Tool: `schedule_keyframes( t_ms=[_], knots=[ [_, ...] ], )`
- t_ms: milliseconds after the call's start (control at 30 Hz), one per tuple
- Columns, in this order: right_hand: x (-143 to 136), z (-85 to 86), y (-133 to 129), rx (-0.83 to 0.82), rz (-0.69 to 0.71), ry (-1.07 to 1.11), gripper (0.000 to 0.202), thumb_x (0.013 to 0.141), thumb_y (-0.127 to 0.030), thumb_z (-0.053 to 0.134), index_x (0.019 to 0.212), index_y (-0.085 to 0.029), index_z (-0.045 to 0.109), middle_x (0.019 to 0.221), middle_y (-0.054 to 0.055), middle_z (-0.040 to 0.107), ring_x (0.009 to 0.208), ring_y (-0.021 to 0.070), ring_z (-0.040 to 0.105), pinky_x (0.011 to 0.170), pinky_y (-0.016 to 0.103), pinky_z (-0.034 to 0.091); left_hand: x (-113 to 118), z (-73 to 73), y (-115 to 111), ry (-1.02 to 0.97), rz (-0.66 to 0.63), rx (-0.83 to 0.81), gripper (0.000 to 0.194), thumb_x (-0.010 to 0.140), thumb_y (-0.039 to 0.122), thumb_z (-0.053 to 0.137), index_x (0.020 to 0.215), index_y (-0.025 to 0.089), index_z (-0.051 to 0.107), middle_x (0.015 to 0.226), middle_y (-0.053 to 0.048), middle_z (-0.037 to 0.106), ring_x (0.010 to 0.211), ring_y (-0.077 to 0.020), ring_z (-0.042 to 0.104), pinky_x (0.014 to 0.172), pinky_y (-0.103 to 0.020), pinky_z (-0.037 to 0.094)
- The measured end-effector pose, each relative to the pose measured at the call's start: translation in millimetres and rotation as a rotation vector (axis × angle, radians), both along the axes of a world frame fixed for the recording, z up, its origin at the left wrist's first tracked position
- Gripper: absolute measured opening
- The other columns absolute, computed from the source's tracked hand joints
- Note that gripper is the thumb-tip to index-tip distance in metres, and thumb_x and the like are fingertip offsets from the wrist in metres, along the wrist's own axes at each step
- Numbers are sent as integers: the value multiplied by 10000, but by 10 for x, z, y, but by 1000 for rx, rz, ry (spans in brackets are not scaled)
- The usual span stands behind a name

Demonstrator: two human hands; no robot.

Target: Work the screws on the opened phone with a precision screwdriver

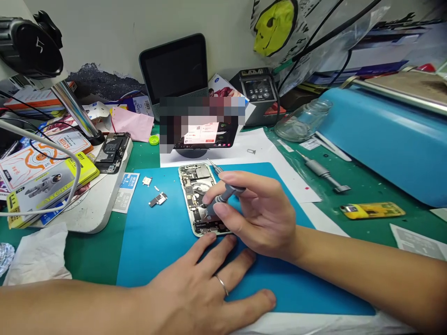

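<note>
An opened phone lies on the blue mat, its inner boards and parts showing. My left hand rests flat on the mat with fingers spread, fingertips at the phone's near edge; a ring is on one finger. Over the phone, my right hand has its fingers closed round a grey precision screwdriver. The driver is tilted, its thin tip pointing up and away from the phone. Part of the phone is hidden behind my right hand. Left of the phone lie a small metal-and-black part and a silver piece.
A second grey screwdriver, yellow tool case and glass jar lie on the right. At the left, another opened phone sits on a white stand base beside battery boxes. Screens stand behind.
</note>
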State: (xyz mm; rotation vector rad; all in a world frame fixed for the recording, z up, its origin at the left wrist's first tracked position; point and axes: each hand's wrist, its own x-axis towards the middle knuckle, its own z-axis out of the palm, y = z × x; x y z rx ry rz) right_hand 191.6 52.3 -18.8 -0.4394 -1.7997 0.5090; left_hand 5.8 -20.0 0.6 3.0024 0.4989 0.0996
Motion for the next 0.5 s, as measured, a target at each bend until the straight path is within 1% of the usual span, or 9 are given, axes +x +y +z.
schedule_keyframes(
  t_ms=[100, 200, 267, 367, 500],
  knots=[
    [-3, -7, 5, 3, -13, 20, 635, 941, -33, 623, 1496, -319, 513, 1148, 46, 730, 911, 148, 761, 840, 310, 667, -1, -7, -4, 0, -2, -4, 752, 934, 654, 689, 1537, 270, 456, 1616, -185, 439, 1462, -358, 478, 1240, -501, 290],
    [-4, 1, 15, 6, -1, 10, 632, 943, -30, 613, 1498, -315, 508, 1092, 36, 735, 905, 154, 757, 858, 332, 661, 3, 2, -13, 2, 3, -12, 746, 938, 655, 682, 1542, 280, 455, 1622, -176, 434, 1459, -354, 481, 1243, -497, 288],
    [-2, 12, 22, 44, 30, -11, 657, 934, -19, 614, 1509, -313, 492, 1054, 29, 733, 910, 164, 755, 875, 358, 653, 10, 20, -15, 4, 8, -28, 740, 937, 641, 687, 1544, 284, 460, 1620, -170, 438, 1473, -354, 465, 1249, -496, 282],
    [4, 26, 31, 103, 95, -28, 713, 913, 19, 613, 1532, -301, 463, 1084, 39, 725, 930, 168, 744, 856, 363, 644, 18, 52, -7, 14, 8, -64, 702, 951, 606, 680, 1540, 281, 478, 1611, -160, 454, 1493, -352, 440, 1260, -497, 269],
    [11, 42, 30, 92, 130, -49, 700, 921, 24, 607, 1532, -279, 449, 1059, 40, 732, 916, 173, 726, 814, 360, 645, 22, 66, 3, 17, 7, -94, 699, 947, 600, 687, 1533, 277, 487, 1605, -163, 459, 1495, -363, 431, 1260, -509, 267]
  ],
)
